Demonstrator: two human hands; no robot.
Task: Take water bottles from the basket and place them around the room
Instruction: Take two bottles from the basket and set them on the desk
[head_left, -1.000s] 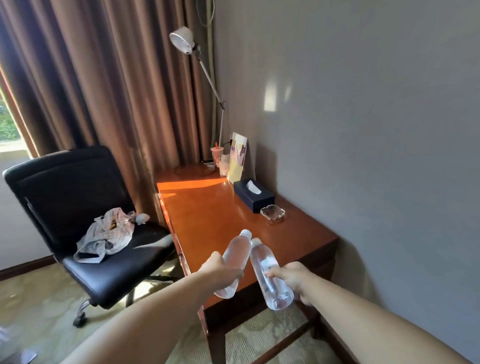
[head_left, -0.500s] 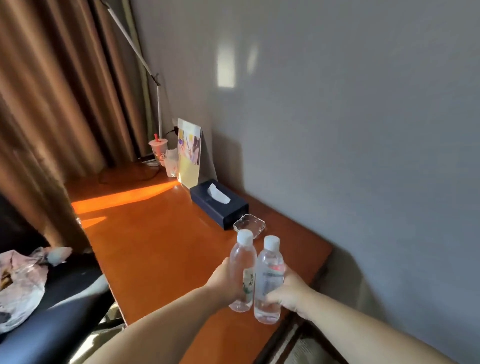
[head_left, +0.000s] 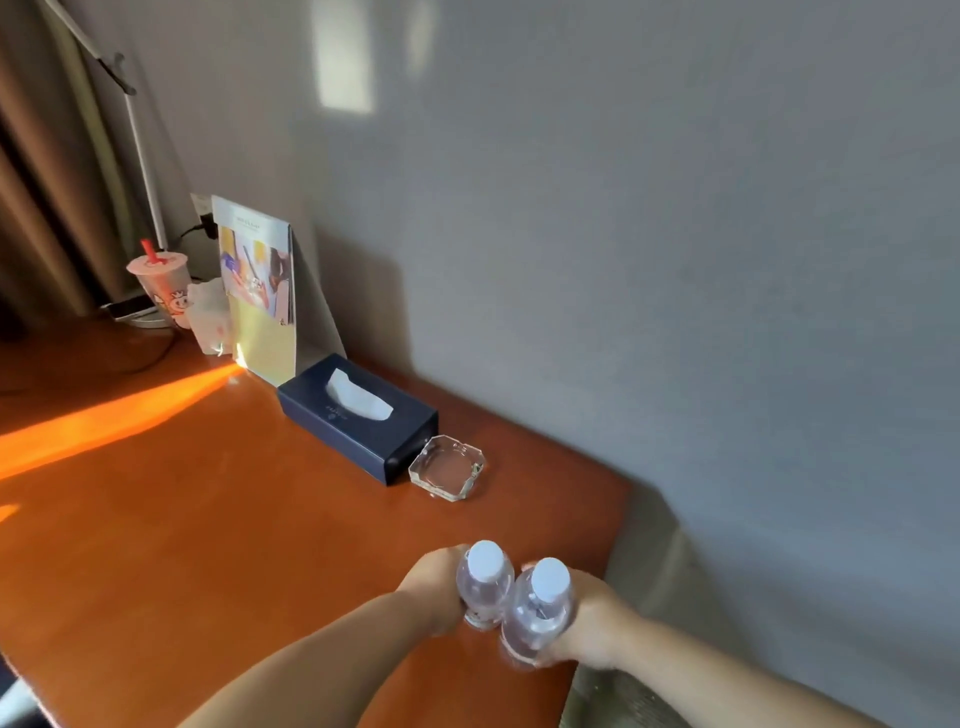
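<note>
Two clear water bottles with white caps stand upright side by side over the near right corner of the orange-brown desk (head_left: 182, 545). My left hand (head_left: 434, 587) grips the left bottle (head_left: 483, 584). My right hand (head_left: 589, 621) grips the right bottle (head_left: 537, 608), which sits slightly nearer to me. The bottles touch each other. Whether their bases rest on the desk top I cannot tell; my hands hide them. No basket is in view.
A dark blue tissue box (head_left: 358, 418) lies by the grey wall, with a glass ashtray (head_left: 447, 467) just to its right. Farther back stand a leaflet stand (head_left: 257, 286), a plastic drink cup (head_left: 161, 286) and a lamp pole (head_left: 137, 150). The desk's right edge is close.
I have come closer to the desk and look more steeply down. Both bottles went from tilted in the air to upright, and have lowered toward the desk's near right corner.
</note>
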